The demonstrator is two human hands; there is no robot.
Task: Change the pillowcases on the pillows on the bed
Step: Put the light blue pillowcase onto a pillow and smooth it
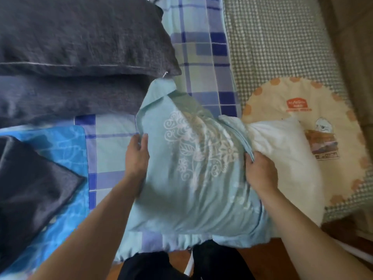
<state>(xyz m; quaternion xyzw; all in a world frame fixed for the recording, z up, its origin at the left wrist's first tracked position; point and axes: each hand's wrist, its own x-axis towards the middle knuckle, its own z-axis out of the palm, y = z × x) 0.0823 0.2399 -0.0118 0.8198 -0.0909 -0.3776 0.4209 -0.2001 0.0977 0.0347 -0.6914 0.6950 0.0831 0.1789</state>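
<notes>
**Pillow halfway through the case**

I am working at the mouth of the teal case (pixel 187 158), which lies across the bed's near edge with the white pillow (pixel 282 154) sticking out of its right end. My right hand (pixel 260 170) pinches the open hem, fingers curled over the piped edge where pillow meets cloth. My left hand (pixel 137 154) grips the case's far side, thumb on top, fingers tucked under the fabric. I cannot tell from here whether the pillow is going in or coming out; about half of it is bare.

Next, I judge, one hand must hold the hem firm while the other shifts the pillow along, and the bunched cloth near the mouth needs smoothing.

Around me: two dark grey pillows (pixel 80 47) stacked at upper left on the plaid sheet (pixel 203 53), a folded grey cloth (pixel 30 188) on a blue mat (pixel 66 142) at left, and a round cushion (pixel 298 93) just behind the white pillow. That cushion crowds the pillow's end.
</notes>
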